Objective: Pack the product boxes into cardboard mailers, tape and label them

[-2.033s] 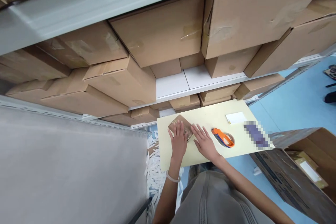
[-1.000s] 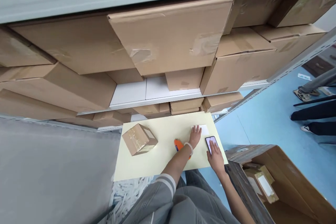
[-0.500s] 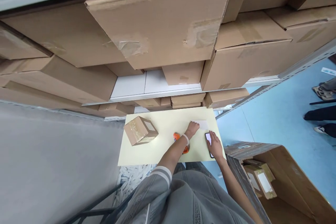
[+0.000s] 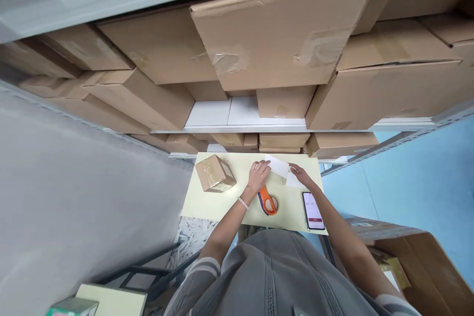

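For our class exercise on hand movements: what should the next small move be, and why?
Perhaps draw the upper white sheet left, clear of the lower white sheet: they adjoin in view, with the left hand at the first, the right hand beside both.

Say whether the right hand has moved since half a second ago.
Yes: judged against the table, the right hand has gone from the phone toward the shelf, to the white sheet.

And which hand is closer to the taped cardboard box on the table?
Left. The left hand is to the right of the taped cardboard box, not touching it; the right hand is farther right, by the right end of the white sheet.
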A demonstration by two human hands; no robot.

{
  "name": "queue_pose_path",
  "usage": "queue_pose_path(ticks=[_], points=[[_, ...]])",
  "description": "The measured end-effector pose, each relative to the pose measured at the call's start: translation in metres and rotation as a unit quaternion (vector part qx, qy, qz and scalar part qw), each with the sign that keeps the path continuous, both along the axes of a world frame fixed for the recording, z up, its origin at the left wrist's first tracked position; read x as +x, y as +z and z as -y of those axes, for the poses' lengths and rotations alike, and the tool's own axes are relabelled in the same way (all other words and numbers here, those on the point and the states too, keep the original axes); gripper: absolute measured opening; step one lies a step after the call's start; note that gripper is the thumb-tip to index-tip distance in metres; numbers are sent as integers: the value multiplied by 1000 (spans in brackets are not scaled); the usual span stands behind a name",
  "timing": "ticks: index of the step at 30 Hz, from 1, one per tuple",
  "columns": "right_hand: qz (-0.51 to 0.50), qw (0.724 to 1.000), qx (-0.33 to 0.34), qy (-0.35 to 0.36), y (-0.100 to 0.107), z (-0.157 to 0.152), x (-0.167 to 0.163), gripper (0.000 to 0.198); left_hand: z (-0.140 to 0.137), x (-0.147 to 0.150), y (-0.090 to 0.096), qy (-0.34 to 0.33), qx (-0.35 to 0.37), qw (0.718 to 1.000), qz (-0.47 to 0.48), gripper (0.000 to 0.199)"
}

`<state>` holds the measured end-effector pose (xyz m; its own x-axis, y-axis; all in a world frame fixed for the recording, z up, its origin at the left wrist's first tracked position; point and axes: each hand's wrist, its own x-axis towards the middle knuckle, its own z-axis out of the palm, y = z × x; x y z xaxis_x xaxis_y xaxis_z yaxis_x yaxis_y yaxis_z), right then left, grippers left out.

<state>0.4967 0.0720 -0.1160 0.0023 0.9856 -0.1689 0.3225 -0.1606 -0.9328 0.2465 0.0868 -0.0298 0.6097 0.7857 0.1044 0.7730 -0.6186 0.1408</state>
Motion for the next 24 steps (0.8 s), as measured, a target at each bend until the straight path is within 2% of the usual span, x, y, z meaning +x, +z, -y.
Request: queue_pose_path(ticks=[5, 10, 13, 15, 18, 21, 24], points=[[-28, 998, -8, 57, 7, -15, -31, 50, 11, -33, -2, 39, -9, 999, -22, 37], [-54, 996, -5, 77, 14, -16, -47, 50, 26, -64, -16, 48, -29, 997, -54, 40], [-68, 994, -4, 87, 17, -16, -52, 49, 24, -71, -23, 56, -54, 995, -61, 50], [-73, 992, 1, 103, 19, -15, -53, 48, 14, -65, -25, 65, -89, 993, -39, 56], [-58, 989, 19, 134, 23, -12, -56, 46, -8, -38, -24, 67, -176, 982, 35, 54], [-26, 989, 42, 143, 27, -10, -57, 46, -27, -8, -23, 21, -298, 949, 99, 53], [-9, 990, 49, 132, 29, -7, -55, 45, -35, 7, -25, -5, -363, 924, 118, 50]])
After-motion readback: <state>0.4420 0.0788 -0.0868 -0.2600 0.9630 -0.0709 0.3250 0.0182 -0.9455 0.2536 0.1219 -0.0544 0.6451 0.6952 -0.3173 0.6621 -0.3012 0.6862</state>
